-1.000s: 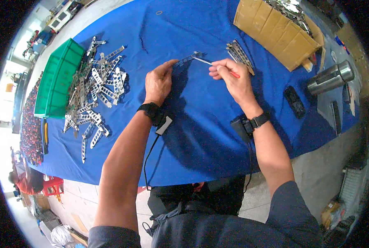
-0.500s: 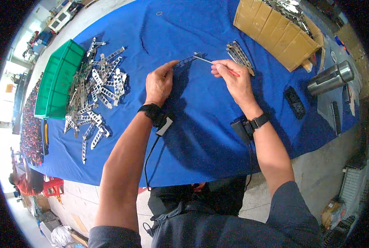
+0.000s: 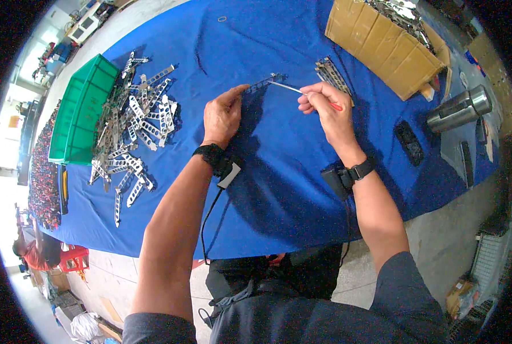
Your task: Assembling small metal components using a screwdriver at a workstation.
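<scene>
Right hand (image 3: 333,112) a touch further right than half a second ago, drawing the red-handled screwdriver (image 3: 289,88) with it; more bare shaft now shows ahead of the fingers. Left hand (image 3: 221,117) and its perforated metal strip (image 3: 260,85) hardly shifted.

Head view. Strip sits upper centre of the frame, over the blue-covered surface (image 3: 256,34), slanting up and right from the left fingertips. Left index finger stretched out, its tip at the strip's near end; whether the thumb pinches from below, cannot tell. Right hand closed, thumb and fingers pinching the screwdriver, shaft aimed left. Tip lies at or just beside the strip's far end; contact too small to make out.

Round about: loose pile of similar strips (image 3: 135,107) left of the hands, alongside a green bin (image 3: 75,109); small stack of strips (image 3: 331,74) just beyond the right hand; cardboard box (image 3: 376,49) upper right, steel tumbler (image 3: 459,109) below it.

Step in hand, my reading: tool work at the strip's far end, left hand steadying. Next move seems to call for a firm near end and a fine bit of aiming, since a slender tip could easily skid off the narrow metal.
</scene>
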Available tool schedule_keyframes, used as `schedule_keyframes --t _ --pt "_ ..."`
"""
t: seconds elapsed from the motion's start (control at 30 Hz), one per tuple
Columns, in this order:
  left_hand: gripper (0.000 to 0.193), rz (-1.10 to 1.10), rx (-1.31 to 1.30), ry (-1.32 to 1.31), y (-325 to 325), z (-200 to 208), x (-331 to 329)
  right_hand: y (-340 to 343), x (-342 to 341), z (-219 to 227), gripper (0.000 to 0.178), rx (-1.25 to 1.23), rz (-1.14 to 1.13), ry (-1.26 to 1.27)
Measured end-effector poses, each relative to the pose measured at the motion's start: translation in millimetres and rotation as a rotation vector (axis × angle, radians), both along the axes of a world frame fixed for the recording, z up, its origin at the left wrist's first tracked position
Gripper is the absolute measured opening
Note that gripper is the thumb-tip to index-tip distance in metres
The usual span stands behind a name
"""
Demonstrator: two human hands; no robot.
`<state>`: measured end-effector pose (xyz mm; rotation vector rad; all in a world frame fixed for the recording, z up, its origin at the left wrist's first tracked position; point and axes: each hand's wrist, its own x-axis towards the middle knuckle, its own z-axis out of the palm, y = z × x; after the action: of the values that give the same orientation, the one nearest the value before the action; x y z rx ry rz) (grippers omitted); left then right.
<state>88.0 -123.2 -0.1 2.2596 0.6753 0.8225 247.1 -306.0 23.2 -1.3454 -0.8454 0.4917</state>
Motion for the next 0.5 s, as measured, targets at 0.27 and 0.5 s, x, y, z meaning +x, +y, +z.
schedule_keyframes --t 0.27,0.5 --pt "0.025 -0.005 -0.009 -0.055 3.3 -5.8 -1.0 9.9 -13.7 -3.2 0.025 0.053 0.064 0.04" --pt "0.024 -0.004 0.016 -0.029 -1.2 0.2 0.7 10.7 -8.6 -8.3 0.024 0.028 0.0 0.001"
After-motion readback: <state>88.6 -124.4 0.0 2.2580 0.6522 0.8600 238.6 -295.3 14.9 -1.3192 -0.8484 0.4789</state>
